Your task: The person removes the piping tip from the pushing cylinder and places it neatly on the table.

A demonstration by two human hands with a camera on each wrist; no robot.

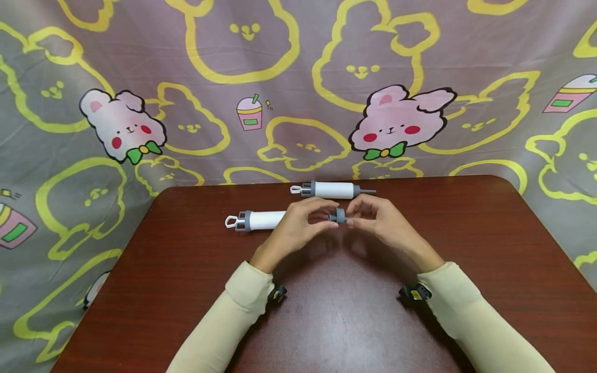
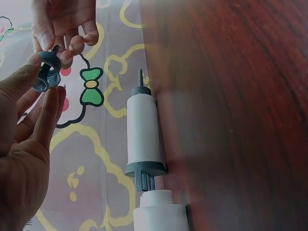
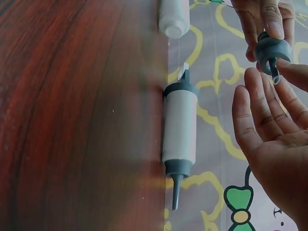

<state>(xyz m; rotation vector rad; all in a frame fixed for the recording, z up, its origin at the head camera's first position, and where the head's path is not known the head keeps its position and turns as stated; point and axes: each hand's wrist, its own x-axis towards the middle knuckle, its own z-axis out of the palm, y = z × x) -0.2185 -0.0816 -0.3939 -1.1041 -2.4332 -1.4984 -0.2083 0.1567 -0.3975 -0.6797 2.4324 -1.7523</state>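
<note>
My left hand [image 1: 298, 220] pinches a small grey nozzle cap [image 1: 340, 216] between thumb and fingertips, raised over the table. Its thin spout [image 3: 274, 71] points toward my right hand [image 1: 384, 220], whose thumb and fingertips lie right around it. In the right wrist view the fingers of that hand are loosely extended and the spout's tip shows bare. Partly behind the left hand lies a white syringe-like tube [image 1: 266, 220] with a grey collar and white pull handle. Its other end, a plain white neck [image 3: 174, 30], carries no grey nozzle.
Farther back lies a second white tube [image 1: 333, 190], with a grey collar, a handle and a grey nozzle with a thin spout. Both rest on the dark red-brown table [image 1: 336, 321]. A patterned curtain [image 1: 303, 62] hangs behind the table's back edge and along the sides.
</note>
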